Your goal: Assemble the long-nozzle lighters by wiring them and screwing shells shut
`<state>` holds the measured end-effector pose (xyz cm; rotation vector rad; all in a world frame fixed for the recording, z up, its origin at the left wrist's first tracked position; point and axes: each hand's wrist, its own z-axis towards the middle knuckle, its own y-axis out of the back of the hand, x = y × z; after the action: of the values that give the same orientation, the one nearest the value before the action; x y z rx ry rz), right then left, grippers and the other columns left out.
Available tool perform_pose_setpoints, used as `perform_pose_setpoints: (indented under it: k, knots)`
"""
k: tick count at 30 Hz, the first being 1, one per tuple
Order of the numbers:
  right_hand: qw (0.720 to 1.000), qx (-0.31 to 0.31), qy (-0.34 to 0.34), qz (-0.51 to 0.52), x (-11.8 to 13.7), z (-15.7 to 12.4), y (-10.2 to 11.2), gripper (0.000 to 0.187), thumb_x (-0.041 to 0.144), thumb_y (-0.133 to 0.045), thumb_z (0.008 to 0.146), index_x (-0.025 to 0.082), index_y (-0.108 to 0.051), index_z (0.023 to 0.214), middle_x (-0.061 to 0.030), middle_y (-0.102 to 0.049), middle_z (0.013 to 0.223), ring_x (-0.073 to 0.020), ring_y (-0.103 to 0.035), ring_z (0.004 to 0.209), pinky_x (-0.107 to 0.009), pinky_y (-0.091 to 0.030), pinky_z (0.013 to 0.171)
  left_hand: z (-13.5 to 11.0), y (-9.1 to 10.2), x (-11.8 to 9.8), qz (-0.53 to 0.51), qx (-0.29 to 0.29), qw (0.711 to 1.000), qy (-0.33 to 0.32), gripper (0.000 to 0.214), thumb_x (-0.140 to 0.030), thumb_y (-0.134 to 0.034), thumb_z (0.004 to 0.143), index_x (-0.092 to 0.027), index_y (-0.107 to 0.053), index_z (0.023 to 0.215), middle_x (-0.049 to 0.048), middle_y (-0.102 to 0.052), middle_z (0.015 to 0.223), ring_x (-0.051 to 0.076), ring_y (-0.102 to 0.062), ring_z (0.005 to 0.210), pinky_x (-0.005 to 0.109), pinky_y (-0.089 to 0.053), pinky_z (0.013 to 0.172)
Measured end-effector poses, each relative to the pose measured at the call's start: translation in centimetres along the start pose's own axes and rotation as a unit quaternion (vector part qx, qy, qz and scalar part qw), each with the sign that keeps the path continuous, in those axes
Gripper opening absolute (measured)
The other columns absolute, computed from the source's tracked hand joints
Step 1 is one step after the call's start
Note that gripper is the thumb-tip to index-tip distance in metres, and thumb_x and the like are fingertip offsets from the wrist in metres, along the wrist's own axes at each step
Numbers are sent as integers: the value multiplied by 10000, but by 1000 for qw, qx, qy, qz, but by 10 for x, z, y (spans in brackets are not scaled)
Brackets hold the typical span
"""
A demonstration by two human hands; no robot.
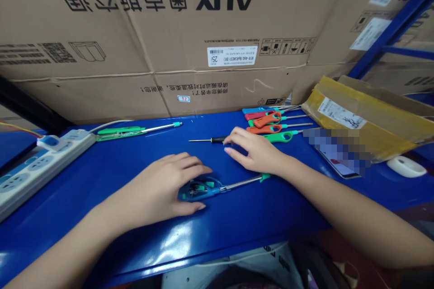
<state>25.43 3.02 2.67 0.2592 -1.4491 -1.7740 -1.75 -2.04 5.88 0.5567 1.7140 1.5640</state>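
My left hand (pixel 166 185) rests on the blue shelf surface (pixel 111 180), fingers curled round the body of a blue long-nosed lighter (pixel 203 188) with its casing opened. The lighter's metal tube (pixel 242 183) points right and passes under my right wrist. My right hand (pixel 254 149) lies flat with fingers stretched left, its fingertips touching the black handle of a small screwdriver (pixel 217 140). The screwdriver's thin shaft points left.
A pile of several coloured lighters (pixel 271 122) lies behind my right hand. One green lighter (pixel 132 131) lies at the left, beside a white power strip (pixel 37 162). Large cardboard boxes (pixel 190 31) wall off the back. A yellow-taped box (pixel 366 113) and a white oval object (pixel 406 166) sit right.
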Motion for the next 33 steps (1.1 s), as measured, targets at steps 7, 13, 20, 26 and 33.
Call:
perform_pose_setpoints:
  k: [7, 13, 20, 26, 33]
  knots:
    - [975, 203, 80, 33, 8, -8, 15, 475, 641, -679, 838, 210, -631, 1032, -9, -660, 943, -157, -588, 787, -266, -360, 647, -24, 13, 32, -45, 124, 981, 143, 494, -266, -727, 727, -306, -643, 1212, 15, -731, 1064, 233, -713, 892, 289, -529, 702]
    - [971, 231, 46, 34, 9, -9, 19, 527, 695, -691, 788, 226, -590, 1007, 12, -627, 865, -144, -548, 719, -253, -302, 587, -5, 5, 18, -62, 113, 986, 102, 327, -257, -679, 825, -312, -668, 1147, -5, -735, 1063, 210, -710, 933, 272, -514, 765]
    - [972, 232, 10, 45, 9, -11, 32, 611, 745, -753, 674, 239, -569, 962, 46, -598, 819, -118, -518, 658, -239, -296, 563, 9, -12, 17, -39, 51, 998, -3, 297, -372, -636, 940, -242, -692, 1201, 54, -743, 1089, 220, -721, 927, 306, -536, 805]
    - [967, 251, 26, 24, 16, -15, 35, 479, 612, -780, 734, 240, -551, 929, 44, -599, 776, -123, -502, 620, -244, -277, 534, 13, -16, 17, -201, 17, 979, -29, 249, -372, -640, 950, -235, -746, 1129, 44, -765, 1028, 175, -717, 882, 268, -544, 801]
    - [980, 183, 76, 21, 14, -16, 29, 436, 374, -714, 867, 237, -577, 1257, -40, -700, 1114, -193, -659, 880, -273, -438, 676, 26, -23, 16, -481, -40, 852, 202, 363, -480, -758, 800, -161, -776, 972, 11, -690, 645, 134, -623, 553, 246, -533, 557]
